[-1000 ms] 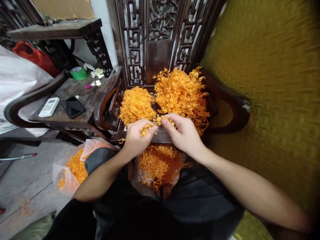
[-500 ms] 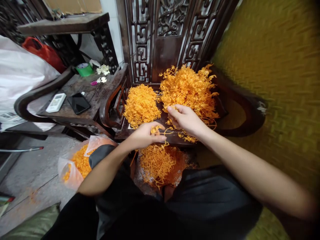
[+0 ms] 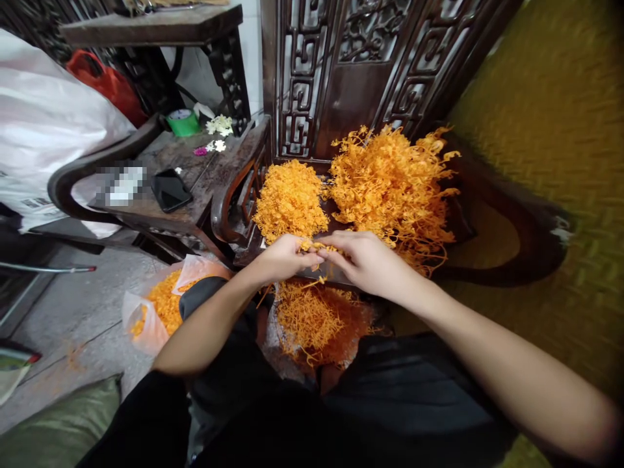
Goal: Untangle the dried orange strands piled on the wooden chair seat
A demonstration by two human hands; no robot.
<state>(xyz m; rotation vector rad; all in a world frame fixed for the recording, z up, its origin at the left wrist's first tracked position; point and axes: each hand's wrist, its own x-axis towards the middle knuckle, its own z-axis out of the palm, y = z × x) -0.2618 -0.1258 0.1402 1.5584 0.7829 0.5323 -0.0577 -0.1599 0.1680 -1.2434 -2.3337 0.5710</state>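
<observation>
Both hands [image 3: 287, 259] [image 3: 365, 260] pinch wiry orange strands [image 3: 316, 246] — tangled; stringy.

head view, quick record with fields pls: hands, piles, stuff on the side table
left hand: pinching a small orange clump
right hand: pinching the same clump from the other side
compact pile: on the chair seat, left
loose pile: on the seat, right, larger
lower pile: under the hands
plastic bag: on the floor, orange strands inside
side table: phone, green tape roll
</observation>
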